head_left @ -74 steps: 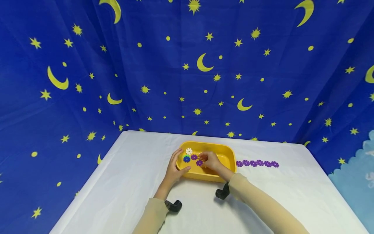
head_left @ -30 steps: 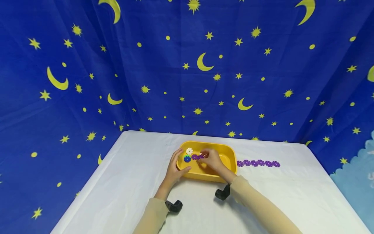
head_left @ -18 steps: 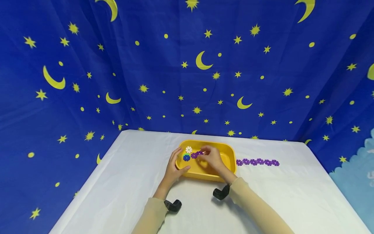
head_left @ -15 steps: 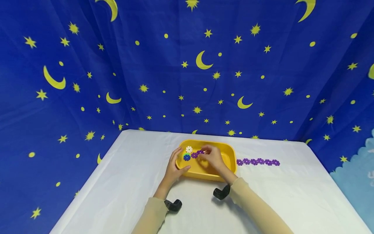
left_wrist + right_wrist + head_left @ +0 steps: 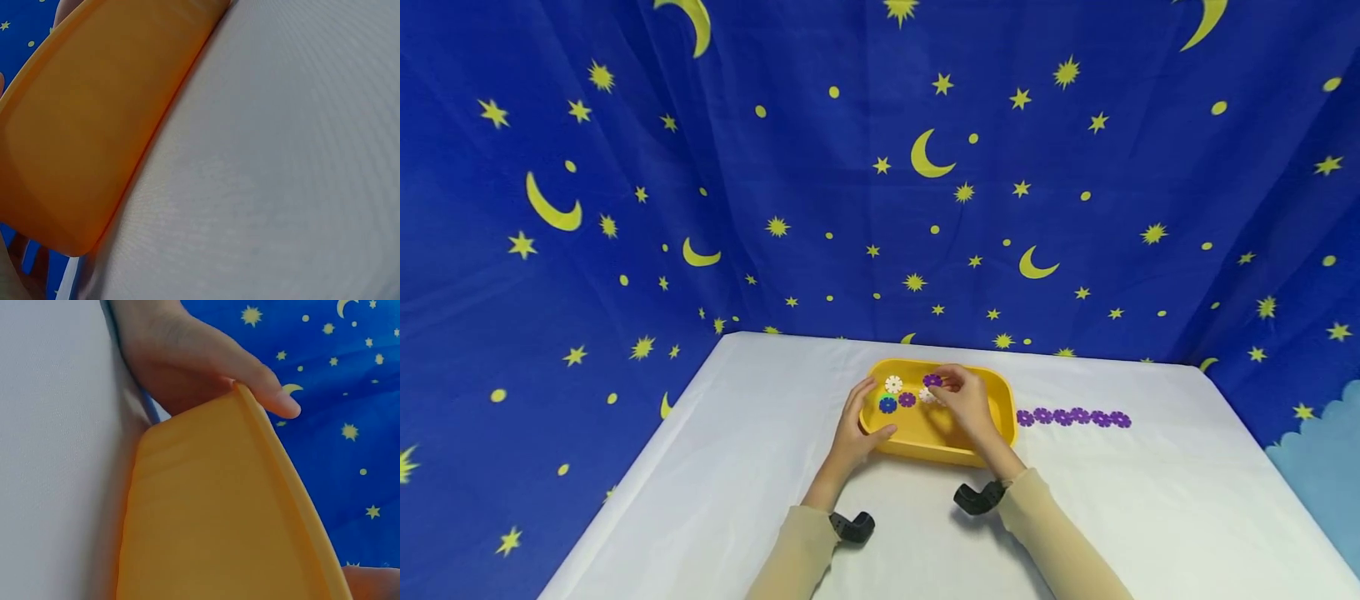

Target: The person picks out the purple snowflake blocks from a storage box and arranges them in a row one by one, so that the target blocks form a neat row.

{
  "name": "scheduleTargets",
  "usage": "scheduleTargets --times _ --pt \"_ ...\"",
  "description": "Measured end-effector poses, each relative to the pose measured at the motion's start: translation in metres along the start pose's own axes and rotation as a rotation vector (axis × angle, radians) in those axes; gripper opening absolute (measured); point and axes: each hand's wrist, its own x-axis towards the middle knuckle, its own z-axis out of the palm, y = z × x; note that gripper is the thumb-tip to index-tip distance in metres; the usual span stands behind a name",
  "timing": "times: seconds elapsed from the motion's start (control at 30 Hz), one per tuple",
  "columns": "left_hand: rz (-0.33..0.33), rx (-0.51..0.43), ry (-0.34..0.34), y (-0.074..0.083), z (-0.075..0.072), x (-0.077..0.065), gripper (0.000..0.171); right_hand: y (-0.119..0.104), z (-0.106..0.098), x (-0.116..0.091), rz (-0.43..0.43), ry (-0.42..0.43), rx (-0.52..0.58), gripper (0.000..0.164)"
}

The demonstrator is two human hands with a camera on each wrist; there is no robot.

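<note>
A yellow plastic tray (image 5: 925,446) stands on the table, its left end gripped by my left hand (image 5: 854,429). The right wrist view shows that hand's thumb (image 5: 284,405) over the rim. Inside the tray, my right hand (image 5: 966,404) pinches a purple flower-shaped disc (image 5: 932,380) at its fingertips. Partly under those fingers lies a white disc (image 5: 926,395). Left of it are another purple disc (image 5: 907,400), a blue disc (image 5: 887,405) overlapping a green one, and a second white disc (image 5: 892,384). Tray walls hide the discs from both wrist views.
A row of several purple discs (image 5: 1063,417) lies on the white tablecloth (image 5: 1150,500), right of the tray. Behind the table hangs a blue curtain (image 5: 820,183) with yellow moons and stars. Each wrist wears a black camera mount (image 5: 853,527).
The right hand has taken up a purple disc from the tray floor and moved it towards the far side, away from the other purple disc. A white disc now shows below. Left hand stays put.
</note>
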Motion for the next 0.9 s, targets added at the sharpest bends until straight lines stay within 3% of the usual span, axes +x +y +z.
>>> scheduleTargets --times 0.1,0.33,0.57,0.9 --pt "-0.009 0.001 0.001 0.004 0.002 0.001 0.078 0.000 -0.003 -0.001 0.003 0.007 0.009 0.029" --pt "-0.028 -0.010 -0.031 0.037 -0.003 0.000 0.075 0.002 -0.014 -0.002 0.002 0.061 0.021 0.027" --pt "-0.066 -0.010 -0.029 0.043 -0.005 -0.003 0.075 0.008 -0.033 -0.005 0.011 0.117 0.064 0.027" --pt "-0.061 -0.010 -0.025 0.042 -0.004 -0.002 0.075 -0.017 -0.063 -0.021 0.031 0.139 0.130 0.028"
